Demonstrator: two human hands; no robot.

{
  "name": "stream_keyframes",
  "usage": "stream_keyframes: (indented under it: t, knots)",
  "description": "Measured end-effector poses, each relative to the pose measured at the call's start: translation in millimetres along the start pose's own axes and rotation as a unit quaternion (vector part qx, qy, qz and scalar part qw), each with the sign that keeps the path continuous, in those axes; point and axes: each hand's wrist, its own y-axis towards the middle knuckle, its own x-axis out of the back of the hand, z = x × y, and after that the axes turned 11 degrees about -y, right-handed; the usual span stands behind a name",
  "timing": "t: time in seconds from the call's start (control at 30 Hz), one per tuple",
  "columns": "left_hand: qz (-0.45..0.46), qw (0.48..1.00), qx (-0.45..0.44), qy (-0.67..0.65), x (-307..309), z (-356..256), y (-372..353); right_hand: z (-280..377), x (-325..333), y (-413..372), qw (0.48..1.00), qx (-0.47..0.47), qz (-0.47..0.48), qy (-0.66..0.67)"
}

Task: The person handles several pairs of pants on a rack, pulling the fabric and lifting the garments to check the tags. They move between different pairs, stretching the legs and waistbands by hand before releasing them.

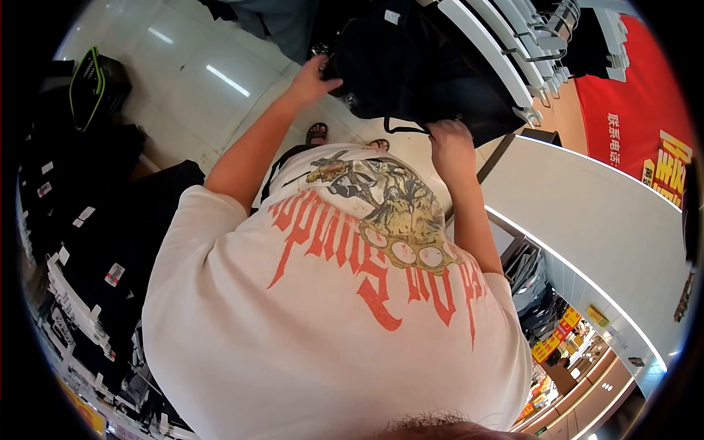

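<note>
A black garment (381,70) hangs in front of me below white hangers, with a pale tag near its top. My left hand (312,82) is at the garment's left edge, thumb and fingers spread apart; whether it touches the cloth is hard to see. On the other side, my right hand (449,139) has its fingers curled over the lower edge of the black cloth, gripping it. A thin black strap or loop (403,129) sticks out beside the right hand.
White hangers (506,51) crowd a metal rail at upper right. A white counter or panel (587,198) stands to the right, below a red sign (634,103). Dark clothes with tags (114,275) fill the left. A black basket with green rim (84,92) is at upper left.
</note>
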Motion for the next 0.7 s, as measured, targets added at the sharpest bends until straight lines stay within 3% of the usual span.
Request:
stream_keyframes:
  t: [0.17,0.27,0.37,0.43,0.47,0.57,0.7]
  knots:
    - [0.004,0.976,-0.216,-0.015,2.3,-16.0,79.3,17.0,14.6,-8.3,0.994,-0.02,-0.104,0.012]
    - [0.113,0.972,-0.151,-0.142,5.2,-40.3,90.1,31.8,27.3,-14.3,0.98,-0.066,-0.179,0.051]
    - [0.135,0.988,-0.071,0.016,13.9,-53.1,86.8,24.8,20.5,-35.2,0.956,-0.115,-0.263,0.057]
    - [0.129,0.99,-0.046,-0.023,10.7,-46.1,79.8,16.6,3.6,-50.0,0.927,-0.184,-0.316,0.087]
    - [0.133,0.991,-0.013,-0.02,12.1,-52.3,66.4,1.8,-16.8,-63.8,0.93,-0.232,-0.261,0.112]
    - [0.141,0.984,0.055,-0.089,9.6,-32.4,54.0,-23.0,-54.9,-66.2,0.879,-0.337,-0.223,0.253]
    - [0.131,0.965,0.109,-0.198,6.4,-21.9,24.7,-70.2,-104.3,-47.0,0.834,-0.387,-0.202,0.337]
